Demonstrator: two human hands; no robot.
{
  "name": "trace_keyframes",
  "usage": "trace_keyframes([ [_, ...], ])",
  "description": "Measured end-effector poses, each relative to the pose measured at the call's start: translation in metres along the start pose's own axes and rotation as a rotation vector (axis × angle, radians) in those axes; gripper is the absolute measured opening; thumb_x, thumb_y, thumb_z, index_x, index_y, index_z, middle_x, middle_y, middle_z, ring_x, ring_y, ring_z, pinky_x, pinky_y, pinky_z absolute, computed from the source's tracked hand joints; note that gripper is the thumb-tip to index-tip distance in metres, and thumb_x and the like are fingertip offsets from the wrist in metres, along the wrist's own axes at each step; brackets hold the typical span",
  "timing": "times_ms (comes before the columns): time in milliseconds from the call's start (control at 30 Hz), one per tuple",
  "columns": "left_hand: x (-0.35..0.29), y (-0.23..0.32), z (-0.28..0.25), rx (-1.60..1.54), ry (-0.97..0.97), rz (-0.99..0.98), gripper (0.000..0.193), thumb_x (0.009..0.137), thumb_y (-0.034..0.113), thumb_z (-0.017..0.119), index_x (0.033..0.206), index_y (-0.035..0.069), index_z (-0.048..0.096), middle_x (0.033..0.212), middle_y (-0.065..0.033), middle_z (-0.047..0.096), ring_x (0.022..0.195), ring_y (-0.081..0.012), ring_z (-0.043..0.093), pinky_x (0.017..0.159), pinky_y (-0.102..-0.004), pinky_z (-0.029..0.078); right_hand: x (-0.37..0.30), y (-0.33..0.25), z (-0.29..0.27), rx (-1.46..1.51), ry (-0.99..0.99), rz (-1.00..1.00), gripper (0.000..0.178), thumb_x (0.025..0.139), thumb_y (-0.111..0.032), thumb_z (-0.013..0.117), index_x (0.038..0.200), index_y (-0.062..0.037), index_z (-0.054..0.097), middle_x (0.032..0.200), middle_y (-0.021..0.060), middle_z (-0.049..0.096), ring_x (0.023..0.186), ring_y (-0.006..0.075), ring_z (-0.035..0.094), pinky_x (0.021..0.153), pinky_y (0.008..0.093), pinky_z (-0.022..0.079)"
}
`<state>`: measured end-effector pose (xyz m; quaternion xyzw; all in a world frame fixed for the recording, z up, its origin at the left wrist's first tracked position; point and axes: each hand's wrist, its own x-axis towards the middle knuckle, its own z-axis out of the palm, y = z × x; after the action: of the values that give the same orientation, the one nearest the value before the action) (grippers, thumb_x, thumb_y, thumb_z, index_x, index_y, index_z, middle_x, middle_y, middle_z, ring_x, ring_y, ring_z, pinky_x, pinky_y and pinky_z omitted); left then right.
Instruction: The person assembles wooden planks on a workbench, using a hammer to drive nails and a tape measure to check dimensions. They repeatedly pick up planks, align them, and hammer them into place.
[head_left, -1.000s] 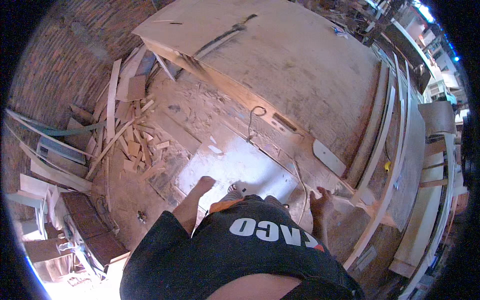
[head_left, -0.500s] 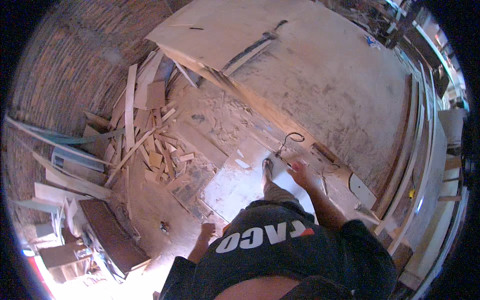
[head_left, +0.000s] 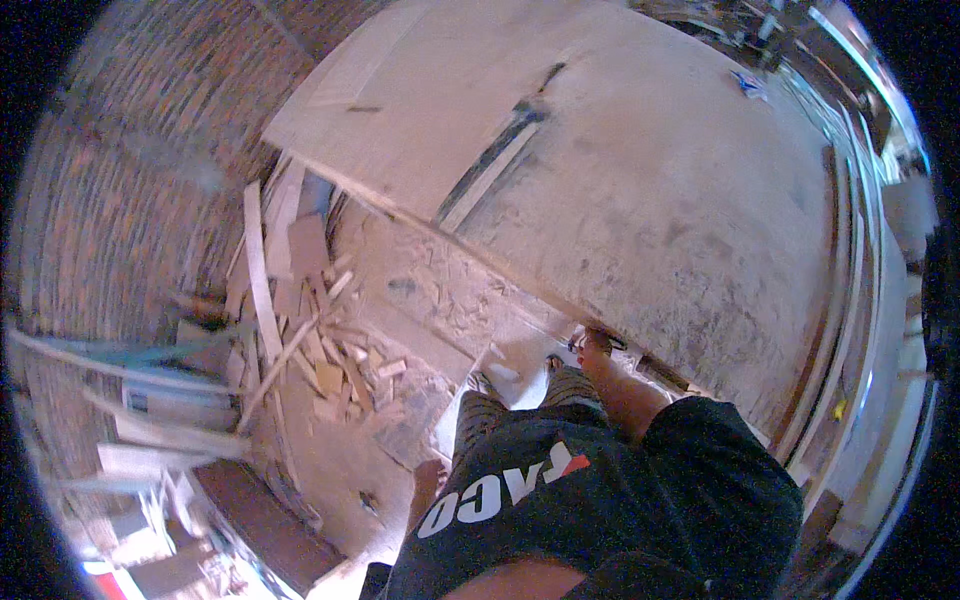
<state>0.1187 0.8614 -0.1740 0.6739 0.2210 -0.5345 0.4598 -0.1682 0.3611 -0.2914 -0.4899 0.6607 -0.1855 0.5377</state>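
Head view, looking steeply down past the person's dark shirt to a dusty workshop floor. The right hand [head_left: 597, 345] reaches forward and down to the lower edge of a large pale board [head_left: 640, 200], where a dark looped cord or small tool [head_left: 592, 341] lies just at the fingertips — whether the fingers are closed on it or merely touching cannot be told, as the hand is small and blurred. The left hand [head_left: 428, 482] hangs low beside the left leg, well apart from the board, and its fingers cannot be made out either. The board's long edge runs diagonally, from upper left toward lower right, so the cord lies ahead and slightly right of the body — the right hand is plainly the nearer. To the person's left a heap of wood offcuts [head_left: 300, 340] and long slats litters the floor beside a brick wall [head_left: 120, 180]; both feet stand on a lighter sheet.
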Motion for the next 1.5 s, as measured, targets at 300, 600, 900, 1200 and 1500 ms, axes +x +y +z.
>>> trace_keyframes([
  [300,0.087,0.216,-0.004,0.599,-0.221,0.127,0.024,0.094,0.03,0.062,0.111,0.013,0.066,0.087,-0.0035,0.065,0.076,-0.0219,0.064,0.065,-0.0382,0.052,0.028,0.051,0.036,-0.332,0.493,-0.143,0.042,0.089,-0.042,0.075,0.121,-0.0177,0.063,0.098,0.0009,0.067,0.083,0.0208,0.068,0.064,0.0353,0.049],
  [600,0.168,0.481,0.005,0.728,-0.474,0.025,0.027,0.092,0.036,0.062,0.108,0.014,0.066,0.086,-0.0026,0.063,0.078,-0.023,0.064,0.067,-0.039,0.052,-0.105,-0.033,0.051,0.914,0.346,0.08,0.015,0.083,-0.016,0.06,0.083,-0.0064,0.072,0.08,0.0067,0.068,0.077,0.0195,0.063,0.074,0.0344,0.05],
  [900,0.234,0.502,0.168,0.573,-1.02,-0.905,0.031,0.091,0.042,0.062,0.106,0.015,0.066,0.086,-0.0017,0.061,0.079,-0.024,0.063,0.069,-0.0399,0.052,-0.284,-0.013,0.021,-0.029,0.397,0.532,0.037,0.072,-0.04,0.071,0.085,-0.0055,0.076,0.084,0.0149,0.073,0.079,0.0274,0.067,0.075,0.0403,0.054],
  [1200,0.253,0.408,0.222,0.618,-1.147,-0.453,0.04,0.091,0.05,0.057,0.105,0.013,0.067,0.091,-0.0027,0.065,0.083,-0.023,0.064,0.06,-0.0388,0.052,-0.459,0.038,0.034,0.644,0.515,0.813,0.035,0.081,-0.031,0.077,0.101,-0.0026,0.071,0.082,0.0137,0.062,0.077,0.0278,0.07,0.059,0.0474,0.064],
  [1500,0.213,0.352,0.251,1.285,-0.798,-0.031,0.038,0.091,0.046,0.06,0.107,0.012,0.067,0.092,-0.0033,0.067,0.082,-0.0221,0.065,0.057,-0.0375,0.051,-0.545,0.111,0.003,1.018,0.887,1.013,0.027,0.092,-0.025,0.064,0.104,-0.0017,0.058,0.087,0.017,0.066,0.069,0.0307,0.069,0.065,0.0489,0.058],
])
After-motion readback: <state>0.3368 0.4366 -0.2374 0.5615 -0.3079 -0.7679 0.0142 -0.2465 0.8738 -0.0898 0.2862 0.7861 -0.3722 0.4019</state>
